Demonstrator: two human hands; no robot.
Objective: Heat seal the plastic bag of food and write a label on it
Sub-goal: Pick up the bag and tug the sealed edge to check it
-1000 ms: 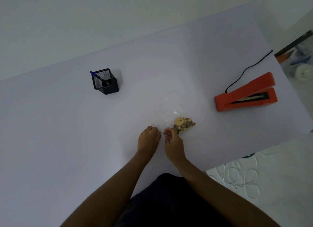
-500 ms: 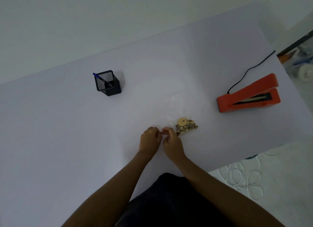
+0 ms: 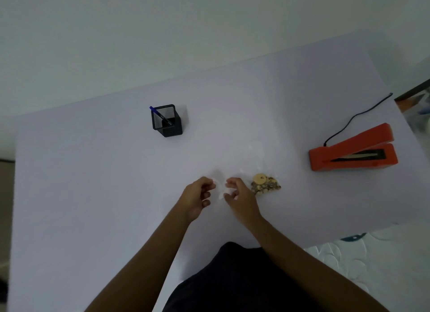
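A clear plastic bag [image 3: 252, 158] lies on the white table [image 3: 93, 195]. Its food [image 3: 265, 185], a round biscuit and mixed nuts, sits at the bag's right end. My left hand [image 3: 197, 196] and my right hand [image 3: 239, 195] each pinch the bag's near edge, a few centimetres apart, with a pale fold of plastic between them. An orange heat sealer [image 3: 353, 148] stands open at the right with its black cord [image 3: 356, 118] running back. A blue pen [image 3: 160, 115] leans in a black mesh holder [image 3: 167, 121] at the back left.
The table's right edge ends just past the sealer, with cluttered shelving [image 3: 416, 107] beyond. A white quilted surface [image 3: 372, 253] lies below the table's near right corner. My dark lap [image 3: 232, 279] is at the bottom centre.
My hands have drawn slightly apart while pinching the bag's edge, and the food end has shifted a little to the right. The view has tilted slightly.
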